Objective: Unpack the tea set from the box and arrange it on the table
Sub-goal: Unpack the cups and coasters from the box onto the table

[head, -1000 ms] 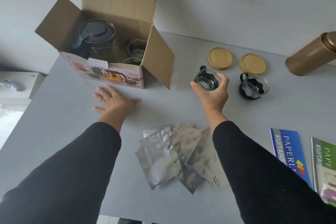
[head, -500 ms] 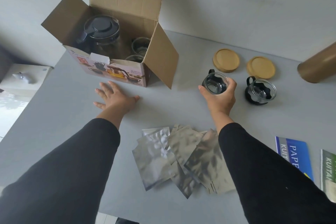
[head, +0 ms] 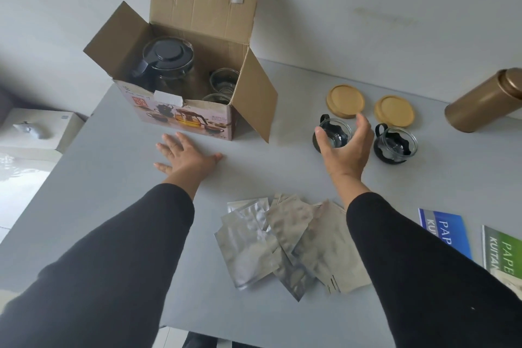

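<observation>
Left side: a white box (head: 39,133) with a small grey object on top stands beyond the table's left edge.
Table: grey table (head: 107,167) against a pale wall.
Box: open cardboard box (head: 186,118) at the far left of the table, flaps spread, printed front facing the person.
Teapot: glass teapot (head: 166,65) with a black lid, upright inside the box on its left side.
Cups in box: two glass cups (head: 224,82) inside the box, to the right of the teapot.
Left hand: left hand (head: 183,155) lies palm down on the table just before the box, arm stretched forward, fingers straight and spread, holding nothing.
Pouches: a loose pile of silver foil pouches (head: 282,243) lies near the person, between the two forearms.
Right hand: right hand (head: 346,147) is raised at the near side of a cup, thumb left, fingers spread wide apart and relaxed; whether it touches the glass I cannot tell.
Placed cups: near cup (head: 334,135) and second cup (head: 395,147), both glass in black holders, stand side by side and apart on the table.
Coasters: two round wooden coasters (head: 346,100) lie just behind the cups.
Tin: a gold canister (head: 485,102) appears tilted at the far right.
Booklets: blue and green booklets (head: 446,232) lie at the right edge.
</observation>
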